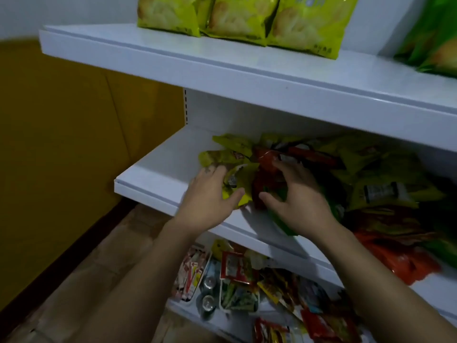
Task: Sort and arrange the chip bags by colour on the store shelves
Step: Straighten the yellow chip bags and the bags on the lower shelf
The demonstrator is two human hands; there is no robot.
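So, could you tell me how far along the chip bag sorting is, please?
Done: three yellow-green bags stand in a row on the top shelf, green bags beside them. In hand: the left grip holds a yellow bag and the right grip curls over a red bag on the middle shelf. Left: the mixed pile there of yellow, red and orange bags.

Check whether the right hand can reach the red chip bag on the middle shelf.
Likely yes: the right hand curls round the red chip bag, exposed atop the pile; nothing blocks it.
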